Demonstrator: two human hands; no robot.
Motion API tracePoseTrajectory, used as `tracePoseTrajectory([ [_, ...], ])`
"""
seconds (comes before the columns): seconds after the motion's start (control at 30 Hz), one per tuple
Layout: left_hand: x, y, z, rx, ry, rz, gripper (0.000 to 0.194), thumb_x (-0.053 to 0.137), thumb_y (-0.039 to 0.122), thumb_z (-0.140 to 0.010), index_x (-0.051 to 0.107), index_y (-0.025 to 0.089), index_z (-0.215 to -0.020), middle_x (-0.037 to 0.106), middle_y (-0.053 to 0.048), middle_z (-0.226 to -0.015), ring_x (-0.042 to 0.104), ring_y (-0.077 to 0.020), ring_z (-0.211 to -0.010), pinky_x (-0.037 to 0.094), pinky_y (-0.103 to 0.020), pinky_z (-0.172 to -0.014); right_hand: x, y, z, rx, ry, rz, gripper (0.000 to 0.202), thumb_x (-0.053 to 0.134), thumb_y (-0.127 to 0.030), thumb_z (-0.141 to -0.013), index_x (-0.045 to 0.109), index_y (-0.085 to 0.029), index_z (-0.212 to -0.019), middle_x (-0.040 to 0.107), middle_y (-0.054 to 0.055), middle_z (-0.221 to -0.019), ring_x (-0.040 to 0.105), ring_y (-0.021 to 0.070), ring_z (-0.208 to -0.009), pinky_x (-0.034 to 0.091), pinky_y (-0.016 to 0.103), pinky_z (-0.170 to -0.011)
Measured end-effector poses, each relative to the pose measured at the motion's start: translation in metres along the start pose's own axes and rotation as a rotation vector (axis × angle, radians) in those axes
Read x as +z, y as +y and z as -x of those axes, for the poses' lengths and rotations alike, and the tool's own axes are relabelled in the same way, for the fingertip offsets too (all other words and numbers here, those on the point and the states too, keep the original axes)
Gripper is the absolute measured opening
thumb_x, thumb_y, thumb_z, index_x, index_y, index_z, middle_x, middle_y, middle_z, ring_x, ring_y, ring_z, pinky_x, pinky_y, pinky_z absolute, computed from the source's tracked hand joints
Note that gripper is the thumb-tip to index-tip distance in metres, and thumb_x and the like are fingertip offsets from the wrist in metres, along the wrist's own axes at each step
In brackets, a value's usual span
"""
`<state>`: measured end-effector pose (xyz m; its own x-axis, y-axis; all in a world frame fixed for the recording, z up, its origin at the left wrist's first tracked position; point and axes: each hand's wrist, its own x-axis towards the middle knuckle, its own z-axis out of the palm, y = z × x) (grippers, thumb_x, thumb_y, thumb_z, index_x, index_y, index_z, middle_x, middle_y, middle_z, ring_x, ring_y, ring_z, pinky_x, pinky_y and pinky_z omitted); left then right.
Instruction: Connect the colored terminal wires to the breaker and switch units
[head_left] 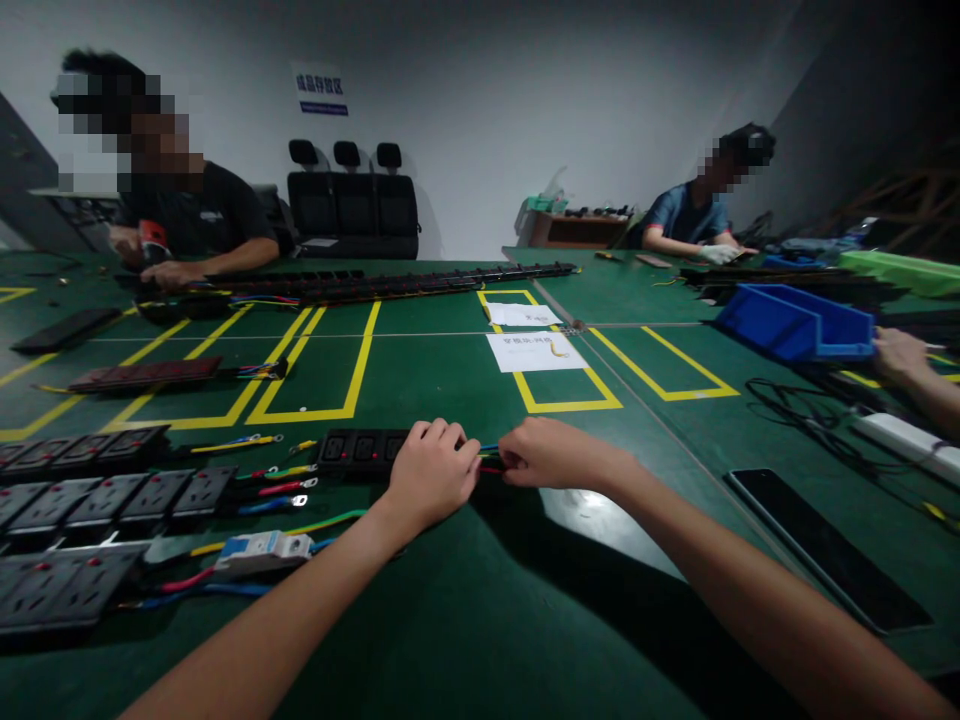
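Over the right end of a black socket strip (365,449) lies my left hand (435,470), its fingers wrapped round the strip. Coloured wires (491,458), blue, green and red, come out of that end. My right hand (551,453) is closed in a fist on these wires, a short gap from my left. Its fingertips are turned away from view. To the left of my hands several more socket strips (112,500) lie in rows, with ring-terminal leads (289,487) at their ends. A white circuit breaker (264,550) is wired to the nearest one.
Yellow tape outlines and paper labels (536,352) mark the green table. On the right are a blue bin (795,322), a phone (825,545), a white power strip (911,445) and black cables. A co-worker's hand (904,355) is beside the bin; two people work across the table.
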<state>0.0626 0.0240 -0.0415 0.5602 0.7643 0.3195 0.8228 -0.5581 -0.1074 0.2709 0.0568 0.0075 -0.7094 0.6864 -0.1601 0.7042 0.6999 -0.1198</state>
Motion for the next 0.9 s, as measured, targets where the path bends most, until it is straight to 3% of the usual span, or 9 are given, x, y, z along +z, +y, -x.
tracePoseTrajectory([
  [0.23,0.0,0.0,0.0,-0.003,-0.023,-0.009,0.021,0.053,0.034,-0.099,0.07,0.022,-0.1,0.066,-0.008,-0.099,0.055,-0.0272,-0.094,0.036,-0.041,-0.077,0.007,-0.013,-0.003,-0.017,0.066,0.212,0.014,0.065,-0.019,-0.081,0.076,-0.013,-0.075,0.069,0.009,-0.065,0.051,0.0128,-0.051,0.018,0.03,-0.052],
  [0.4,-0.002,0.0,0.0,0.002,-0.039,0.0,0.025,0.05,0.036,-0.101,0.07,0.022,-0.102,0.065,-0.009,-0.1,0.055,-0.0272,-0.094,0.035,-0.041,-0.077,0.009,-0.022,-0.004,-0.041,0.043,0.308,0.015,0.064,-0.015,-0.084,0.077,-0.012,-0.077,0.072,0.012,-0.067,0.06,0.0161,-0.055,0.025,0.028,-0.053],
  [0.63,-0.002,0.0,0.0,0.001,-0.044,0.006,0.026,0.048,0.036,-0.102,0.07,0.022,-0.103,0.065,-0.009,-0.1,0.055,-0.0272,-0.094,0.035,-0.041,-0.078,0.019,-0.026,-0.005,-0.039,0.079,0.297,0.014,0.066,-0.012,-0.085,0.077,-0.012,-0.076,0.07,0.009,-0.064,0.062,0.0159,-0.057,0.038,0.026,-0.058],
  [0.8,-0.002,0.0,0.0,0.003,-0.038,-0.003,0.027,0.047,0.035,-0.102,0.07,0.022,-0.102,0.065,-0.008,-0.099,0.055,-0.0269,-0.094,0.035,-0.041,-0.078,0.011,-0.028,0.0,-0.031,0.079,0.276,0.018,0.064,-0.013,-0.088,0.076,-0.012,-0.075,0.07,0.009,-0.064,0.061,0.0144,-0.056,0.032,0.025,-0.055],
  [0.9,-0.002,0.0,0.0,-0.002,-0.03,0.005,0.023,0.05,0.033,-0.099,0.07,0.022,-0.101,0.065,-0.008,-0.099,0.055,-0.0268,-0.094,0.036,-0.04,-0.078,-0.004,-0.012,0.003,-0.046,0.066,0.134,0.023,0.063,-0.02,-0.09,0.075,-0.013,-0.072,0.07,0.008,-0.063,0.057,0.0131,-0.053,0.027,0.026,-0.053],
])
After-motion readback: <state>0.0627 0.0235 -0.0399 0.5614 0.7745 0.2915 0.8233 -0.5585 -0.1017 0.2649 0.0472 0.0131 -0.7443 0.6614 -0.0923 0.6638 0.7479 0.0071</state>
